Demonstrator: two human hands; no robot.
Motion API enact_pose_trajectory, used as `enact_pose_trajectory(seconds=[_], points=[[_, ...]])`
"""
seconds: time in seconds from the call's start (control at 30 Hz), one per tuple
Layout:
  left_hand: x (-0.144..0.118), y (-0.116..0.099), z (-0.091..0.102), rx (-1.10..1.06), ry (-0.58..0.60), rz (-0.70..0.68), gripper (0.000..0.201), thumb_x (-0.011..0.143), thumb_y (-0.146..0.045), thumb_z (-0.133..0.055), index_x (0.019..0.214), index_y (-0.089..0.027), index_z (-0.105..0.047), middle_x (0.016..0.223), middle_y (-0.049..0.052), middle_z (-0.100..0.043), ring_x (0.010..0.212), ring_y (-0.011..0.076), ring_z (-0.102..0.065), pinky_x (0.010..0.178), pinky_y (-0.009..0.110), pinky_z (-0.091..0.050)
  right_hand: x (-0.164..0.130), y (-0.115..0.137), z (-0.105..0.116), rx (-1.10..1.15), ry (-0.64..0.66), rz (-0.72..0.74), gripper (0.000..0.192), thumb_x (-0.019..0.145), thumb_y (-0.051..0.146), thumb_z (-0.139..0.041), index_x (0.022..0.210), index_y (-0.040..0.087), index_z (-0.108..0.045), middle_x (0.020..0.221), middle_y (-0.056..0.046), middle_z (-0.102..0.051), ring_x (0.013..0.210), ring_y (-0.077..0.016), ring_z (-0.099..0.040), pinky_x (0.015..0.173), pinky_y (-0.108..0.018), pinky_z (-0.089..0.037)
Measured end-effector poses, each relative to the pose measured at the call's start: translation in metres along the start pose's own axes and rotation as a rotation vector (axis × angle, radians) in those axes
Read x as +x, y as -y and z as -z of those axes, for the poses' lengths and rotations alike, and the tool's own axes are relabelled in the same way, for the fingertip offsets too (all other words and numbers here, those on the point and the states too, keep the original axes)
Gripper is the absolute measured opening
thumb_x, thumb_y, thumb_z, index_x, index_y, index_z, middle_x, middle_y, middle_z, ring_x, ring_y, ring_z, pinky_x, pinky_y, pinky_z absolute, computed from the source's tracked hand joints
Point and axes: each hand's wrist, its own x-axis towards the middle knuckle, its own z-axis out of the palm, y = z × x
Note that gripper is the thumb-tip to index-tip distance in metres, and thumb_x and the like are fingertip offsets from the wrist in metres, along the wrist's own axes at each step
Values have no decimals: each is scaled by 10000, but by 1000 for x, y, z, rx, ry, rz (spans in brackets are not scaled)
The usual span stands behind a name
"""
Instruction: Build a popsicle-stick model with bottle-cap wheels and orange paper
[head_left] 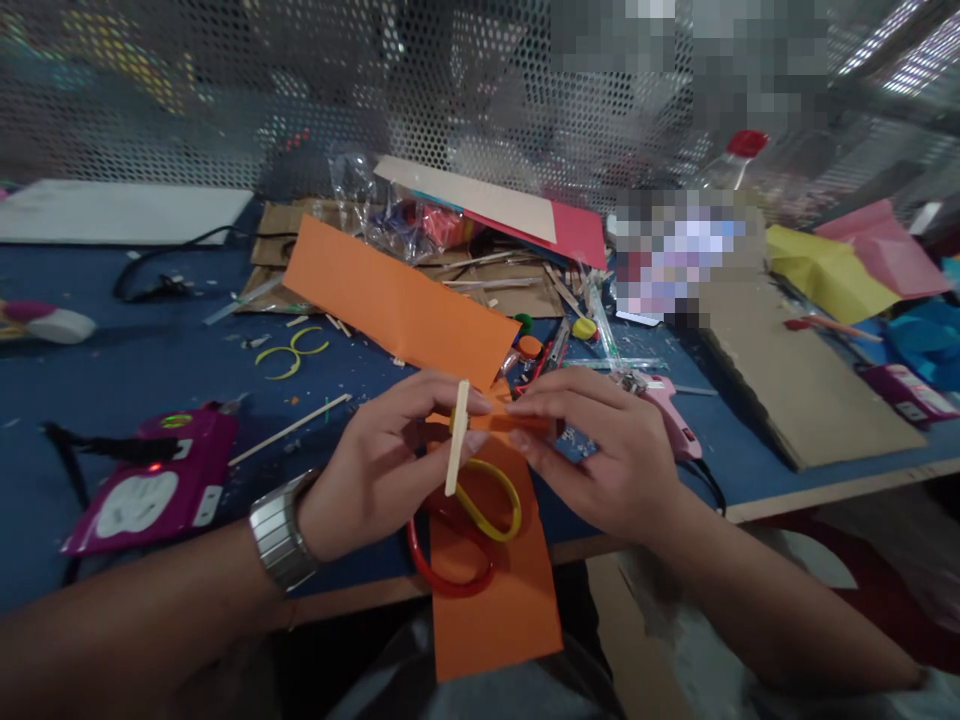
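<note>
My left hand (382, 460), wearing a metal watch, pinches a short, flat wooden stick (455, 450) that stands nearly upright across its fingertips. Between both hands is a small orange piece (521, 426), partly covered by fingers; its exact shape is hard to tell. The fingers of my right hand (607, 450) are closed on that piece from the other side. Below them, a yellow loop of tubing (514, 500) and a red loop (450, 590) lie over an orange card strip (499, 635), which extends past the table's front edge.
A larger orange sheet (405, 300) lies ahead, amid cardboard, coloured paper and wood scraps. At left is a purple box (161, 480) with a black cable. A pink glue gun (671, 415) and cardboard (817, 390) are right. Perforated metal (300, 90) stands behind.
</note>
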Motion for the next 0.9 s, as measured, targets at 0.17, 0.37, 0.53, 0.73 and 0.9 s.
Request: enact_pose_trajectory(seconds=[0.17,0.37,0.53,0.73,0.9], points=[[-1,-2,1,-16,18,44,130,969,-228,-798,1099,-230,-787,1120,63,-769,1002,165,-746,839,220,-613,-1,-1,-3,25,13,-25,93,944,220,-757,1032,202,-779,1001,-99,-805,920,-229,-783,820,-371,-661],[1,2,0,-57,24,116,155,936,-248,-834,1082,-210,-799,1125,79,-786,1004,195,-751,802,230,-621,0,-2,-4,51,10,-46,82,927,180,-749,1006,195,-761,979,-87,-790,881,-209,-770,788,-342,-649],[1,4,0,-61,29,123,148,940,-243,-824,1078,-201,-796,1110,64,-790,987,171,-748,802,205,-611,1,-2,-4,69,31,-80,69,940,187,-749,1008,192,-763,981,-85,-785,885,-200,-767,795,-327,-638],[3,3,0,-71,28,130,127,937,-235,-820,1058,-201,-800,1102,53,-798,965,155,-754,801,187,-605,1,-3,-2,100,57,-101,78,938,192,-760,1014,193,-776,997,-82,-793,927,-202,-772,819,-317,-628],[3,5,1,-189,53,160,142,945,-243,-818,1078,-202,-789,1057,42,-805,899,134,-744,772,177,-595,1,-6,-2,140,86,-119,82,942,195,-756,1023,189,-764,1010,-84,-783,925,-191,-761,799,-304,-616]])
